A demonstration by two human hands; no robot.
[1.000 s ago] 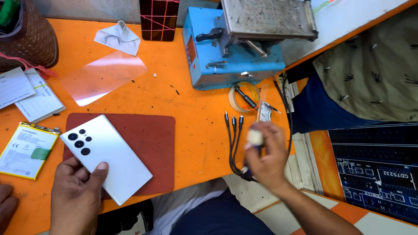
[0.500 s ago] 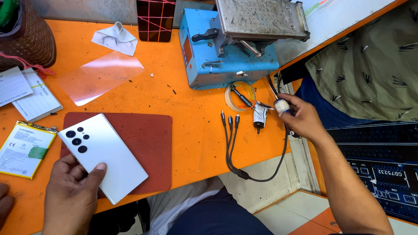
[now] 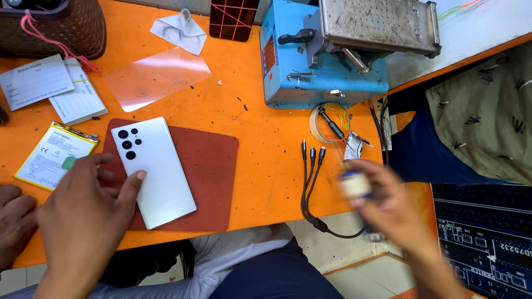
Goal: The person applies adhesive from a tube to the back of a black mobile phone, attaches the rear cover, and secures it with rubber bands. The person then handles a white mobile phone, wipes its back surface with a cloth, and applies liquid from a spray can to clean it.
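Nearest, at the table's front edge, the left hand is laid flat with its fingers spread, the thumb tip pressed on the left edge of a white phone that lies face down, its camera lenses showing at the end away from the hand. Under the phone and the fingertips a dark red mat is spread on the orange table. Just left of this hand, another hand is rested at the table edge; whose it is cannot be told. Just beyond the left hand's fingers a yellow-framed flat battery pack is seen.

To the right, over the table edge, the right hand is blurred; a small round white container with a dark top is gripped between its thumb and fingers. Just left of this hand a black cable with three plug ends is draped over the edge. Just beyond it a ring of tape lies with small tools across it.

Farther from both hands, a clear plastic film, white paper slips and a crumpled white cloth are spread out, with a blue machine with a grey metal top beyond the right hand and a brown woven basket at the far left.
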